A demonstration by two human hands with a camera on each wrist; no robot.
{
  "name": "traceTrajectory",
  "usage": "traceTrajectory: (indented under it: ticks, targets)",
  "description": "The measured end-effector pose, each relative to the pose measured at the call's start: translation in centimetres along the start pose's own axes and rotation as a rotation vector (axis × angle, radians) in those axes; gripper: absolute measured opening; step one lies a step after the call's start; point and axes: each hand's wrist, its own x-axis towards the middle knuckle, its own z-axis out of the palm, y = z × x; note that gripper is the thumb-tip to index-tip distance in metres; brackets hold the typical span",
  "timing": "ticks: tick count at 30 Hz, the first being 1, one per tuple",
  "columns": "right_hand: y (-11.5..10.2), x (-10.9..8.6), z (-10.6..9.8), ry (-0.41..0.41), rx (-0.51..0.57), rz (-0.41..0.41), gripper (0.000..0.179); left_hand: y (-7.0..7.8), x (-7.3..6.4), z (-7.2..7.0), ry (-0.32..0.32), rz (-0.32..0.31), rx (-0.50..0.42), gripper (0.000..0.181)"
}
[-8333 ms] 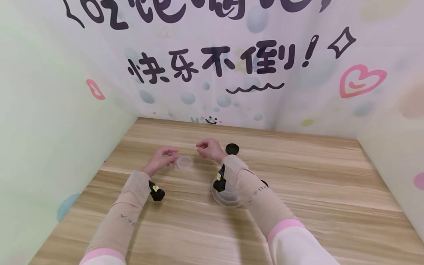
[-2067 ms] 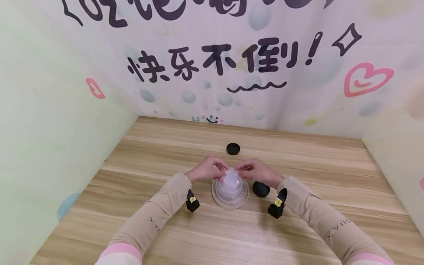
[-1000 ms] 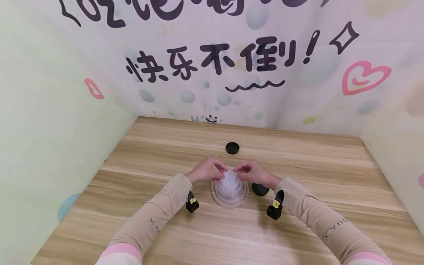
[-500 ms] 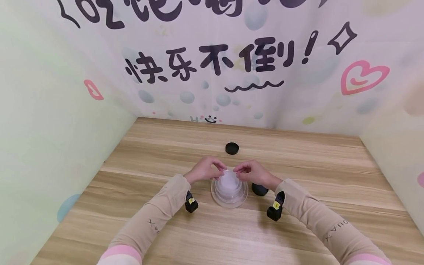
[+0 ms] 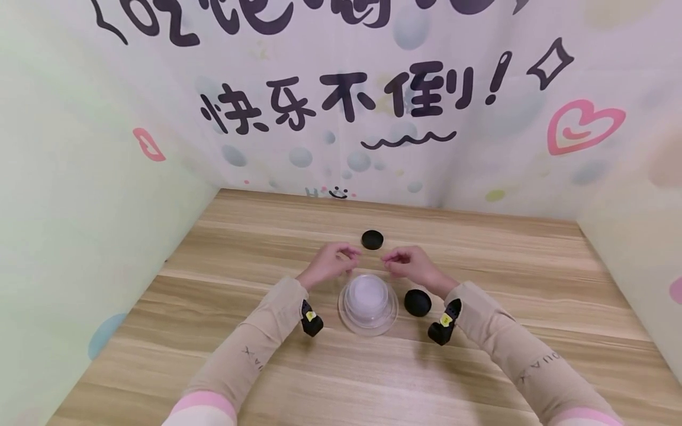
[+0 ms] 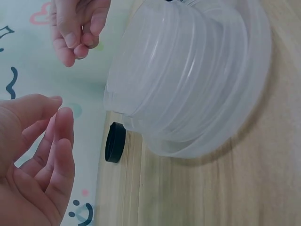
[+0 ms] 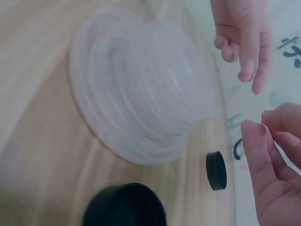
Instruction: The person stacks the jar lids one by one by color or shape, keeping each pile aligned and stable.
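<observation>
A tapered stack of translucent round plastic pieces (image 5: 367, 296) stands on the wooden table, widest at its base. It looms large and tilted in the left wrist view, where ring-like edges (image 6: 188, 70) show one above another. My left hand (image 5: 331, 261) hovers just behind and left of the stack, fingers loosely bent, holding nothing. Opposite it, my right hand (image 5: 415, 266) hangs behind and to the right, also bare, with thumb and fingertips close together in the right wrist view. Neither hand touches the stack.
Right of the stack sits a round black cup-like piece (image 5: 418, 303). A shallow black cap (image 5: 372, 239) lies farther back, beyond the hands. A printed cloth (image 5: 341, 148) hangs along the table's rear edge, and pale walls (image 5: 80, 195) flank the table.
Earlier the left hand held a clear round piece at the left; later both hands pinched the piece at the top of the stack. Now both have let go and moved back and apart.
</observation>
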Motion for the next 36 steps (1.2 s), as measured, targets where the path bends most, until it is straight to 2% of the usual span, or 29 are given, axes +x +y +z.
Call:
traceTrajectory:
  ticks: [6, 10, 13, 18, 20, 24, 25, 26, 27, 29, 31, 32, 33, 35, 36]
  targets:
    - [0.2, 1.5, -0.7, 0.070, 0.001, -0.005, 0.023, -0.5, 1.7, 0.0, 0.091, -0.012, -0.088, 0.027]
    - [0.4, 2.7, -0.9, 0.088, 0.018, 0.016, 0.025, -1.1, 2.7, -0.3, 0.139, -0.058, -0.081, 0.032]
    - [0.4, 3.4, -1.1, 0.100, 0.040, 0.047, 0.025, -1.7, 3.5, -0.3, 0.128, -0.104, -0.074, 0.035]
    - [0.0, 3.8, -1.2, 0.086, -0.006, 0.094, 0.028, -3.1, 4.6, 0.0, 0.081, -0.195, -0.151, 0.038]
    - [0.5, 4.1, -1.2, 0.078, -0.049, 0.112, 0.030, -3.3, 4.6, 0.2, 0.083, -0.188, -0.167, 0.039]
    - [2.8, 5.5, -1.3, 0.087, -0.079, 0.139, 0.036, -9.1, 8.1, 1.2, 0.085, -0.112, -0.180, 0.040]
    - [3.8, 6.0, -1.5, 0.089, -0.074, 0.136, 0.038, -10.6, 9.0, 1.5, 0.088, -0.067, -0.177, 0.040]
    - [4.6, 6.3, -1.6, 0.085, -0.065, 0.125, 0.039, -12.1, 10.1, 1.8, 0.083, -0.073, -0.167, 0.042]
    - [6.3, 7.1, -2.0, 0.084, -0.052, 0.088, 0.039, -13.6, 11.2, 2.1, 0.078, -0.065, -0.165, 0.043]
    - [10.3, 9.0, -2.8, 0.074, -0.026, 0.005, 0.040, -14.6, 12.2, 2.5, 0.098, -0.052, -0.120, 0.044]
    - [13.2, 10.7, -3.5, 0.059, -0.031, 0.009, 0.042, -15.3, 13.1, 2.9, 0.137, -0.027, -0.086, 0.043]
    - [14.2, 11.3, -3.7, 0.057, -0.041, 0.015, 0.042, -15.5, 13.5, 3.0, 0.152, -0.046, -0.071, 0.042]
    - [15.9, 12.4, -4.0, 0.059, -0.043, -0.007, 0.043, -15.9, 13.8, 3.0, 0.163, -0.035, -0.064, 0.041]
    - [16.7, 13.0, -4.1, 0.064, -0.048, -0.003, 0.043, -16.7, 14.6, 3.2, 0.197, -0.012, -0.042, 0.040]
    - [15.9, 12.8, -4.0, 0.066, -0.065, 0.032, 0.044, -17.0, 14.9, 3.2, 0.202, -0.023, -0.041, 0.040]
